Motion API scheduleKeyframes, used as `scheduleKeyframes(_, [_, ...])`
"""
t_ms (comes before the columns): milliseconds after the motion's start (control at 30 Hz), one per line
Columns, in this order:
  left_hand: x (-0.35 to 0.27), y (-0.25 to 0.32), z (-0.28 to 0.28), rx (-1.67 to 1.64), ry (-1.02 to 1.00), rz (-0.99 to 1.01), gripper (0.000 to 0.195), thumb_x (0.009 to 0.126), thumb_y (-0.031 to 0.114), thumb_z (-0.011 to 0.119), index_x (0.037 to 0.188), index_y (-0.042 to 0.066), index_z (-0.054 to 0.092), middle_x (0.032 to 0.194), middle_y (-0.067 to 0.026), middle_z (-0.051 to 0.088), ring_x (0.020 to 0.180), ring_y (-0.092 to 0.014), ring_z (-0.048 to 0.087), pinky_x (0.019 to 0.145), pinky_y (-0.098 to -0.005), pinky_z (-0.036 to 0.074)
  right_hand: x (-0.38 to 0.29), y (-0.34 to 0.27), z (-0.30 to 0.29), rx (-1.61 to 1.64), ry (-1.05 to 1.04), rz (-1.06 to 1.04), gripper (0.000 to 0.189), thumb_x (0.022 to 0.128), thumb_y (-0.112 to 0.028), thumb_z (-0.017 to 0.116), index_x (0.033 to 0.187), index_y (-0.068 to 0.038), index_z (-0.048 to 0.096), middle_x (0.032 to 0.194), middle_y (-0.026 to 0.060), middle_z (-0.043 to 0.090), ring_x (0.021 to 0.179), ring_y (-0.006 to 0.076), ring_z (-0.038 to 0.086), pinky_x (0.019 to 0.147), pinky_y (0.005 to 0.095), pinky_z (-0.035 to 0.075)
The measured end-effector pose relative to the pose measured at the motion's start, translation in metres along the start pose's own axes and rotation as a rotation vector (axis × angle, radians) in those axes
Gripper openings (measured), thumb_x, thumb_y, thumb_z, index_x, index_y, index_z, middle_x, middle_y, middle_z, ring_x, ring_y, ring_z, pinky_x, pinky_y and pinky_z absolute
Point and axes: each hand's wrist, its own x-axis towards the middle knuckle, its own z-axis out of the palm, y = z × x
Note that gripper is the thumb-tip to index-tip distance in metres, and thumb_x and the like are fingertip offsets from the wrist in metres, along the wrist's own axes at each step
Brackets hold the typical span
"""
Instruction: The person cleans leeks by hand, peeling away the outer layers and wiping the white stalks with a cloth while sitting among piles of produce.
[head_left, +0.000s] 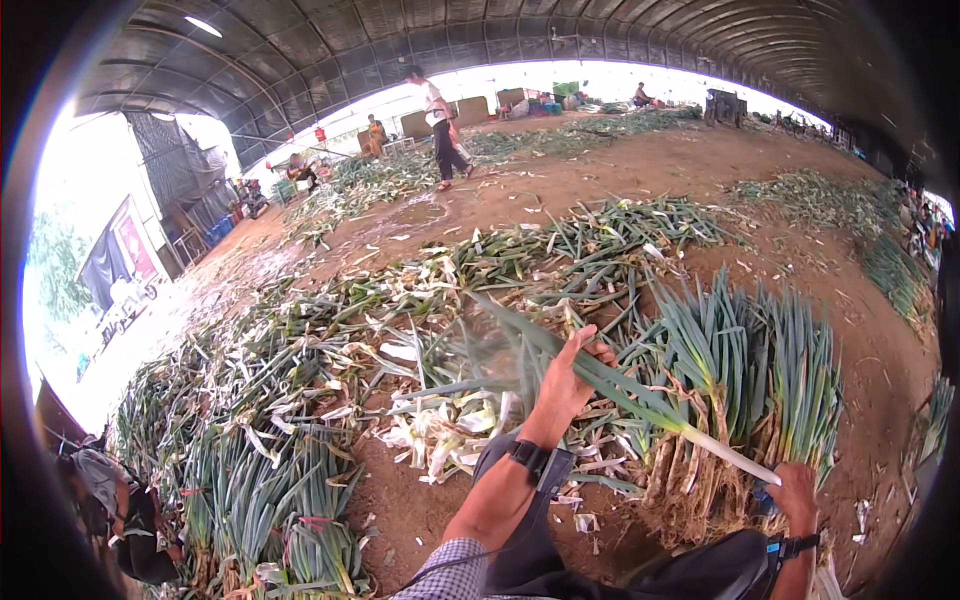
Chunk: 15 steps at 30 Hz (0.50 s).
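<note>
A long green onion (721, 450) with a clean white shank slants across in front of me. My right hand (796, 495) grips the lower end of its white shank. My left hand (564, 382) is closed around the green leaves farther up, and the leaf tips are blurred. Just beyond my right hand stands a bundle of untrimmed green onions (731, 360), leaves up, with brown, dirty roots (694, 495) at the bottom. Stripped pale leaf sheaths (450, 435) lie on the soil left of my left hand.
A thick heap of discarded green leaves (300, 352) spreads ahead and left. Bundled green onions (262, 487) stand at lower left, some with red ties, near a seated person (135, 517). Another person (440, 124) is on the dirt floor (570, 172) farther off, under an arched roof (450, 30).
</note>
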Motion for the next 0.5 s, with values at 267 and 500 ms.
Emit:
scheduleKeyframes(267, [0.001, -0.009, 0.015, 0.091, 0.005, -0.046, 0.04, 0.095, 0.034, 0.064, 0.121, 0.004, 0.055, 0.094, -0.0089, 0.062, 0.092, -0.026, 0.062, 0.091, -0.0424, 0.05, -0.016, 0.051, 0.025, -0.094, 0.155, 0.036, 0.015, 0.079, -0.01, 0.067, 0.087, -0.003, 0.057, 0.093, 0.0201, 0.056, 0.088, 0.0413, 0.056, 0.076, 0.0526, 0.044])
scheduleKeyframes(500, [0.019, -0.042, 0.025, -0.055, -0.038, -0.056, 0.026, 0.092, 0.027, 0.067, 0.11, 0.008, 0.063, 0.092, -0.0049, 0.064, 0.092, -0.025, 0.063, 0.097, -0.0483, 0.048, -0.063, 0.091, 0.031, -0.154, 0.19, 0.344, 0.02, 0.082, -0.012, 0.066, 0.096, 0.0, 0.057, 0.097, 0.0225, 0.057, 0.085, 0.0437, 0.059, 0.072, 0.0524, 0.046])
